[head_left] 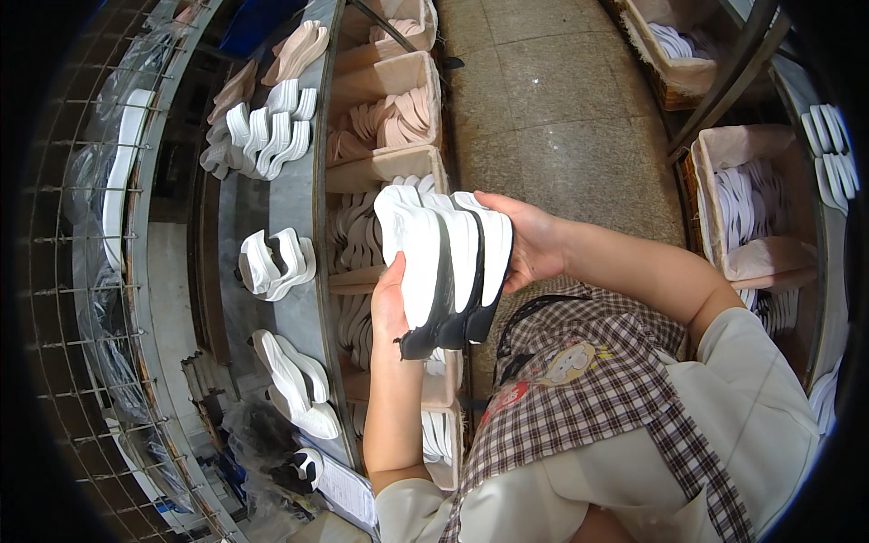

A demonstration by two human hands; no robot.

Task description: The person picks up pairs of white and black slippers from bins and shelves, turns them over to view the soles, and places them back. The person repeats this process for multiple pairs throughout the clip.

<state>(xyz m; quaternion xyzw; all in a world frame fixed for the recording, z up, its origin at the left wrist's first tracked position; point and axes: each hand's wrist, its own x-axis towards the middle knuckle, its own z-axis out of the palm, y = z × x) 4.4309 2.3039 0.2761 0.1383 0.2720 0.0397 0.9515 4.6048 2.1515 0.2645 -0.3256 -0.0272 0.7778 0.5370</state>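
Note:
A small stack of white shoe soles with black edges and black ends (421, 258) is held up between my two hands. My left hand (391, 303) is closed around its left side, thumb lying on the white face. On the opposite side, my right hand (529, 240) grips the stack near its upper right corner; part of its fingers is hidden behind the soles. The black ends point down toward my apron.
On the grey shelf (294, 213) to my left sit a pair of white soles (290, 380), another white group (276, 262) and more white soles (267, 140). Cloth-lined baskets (430, 100) of soles line its edge. Another lined basket (724, 140) stands right, across the tiled floor (561, 118).

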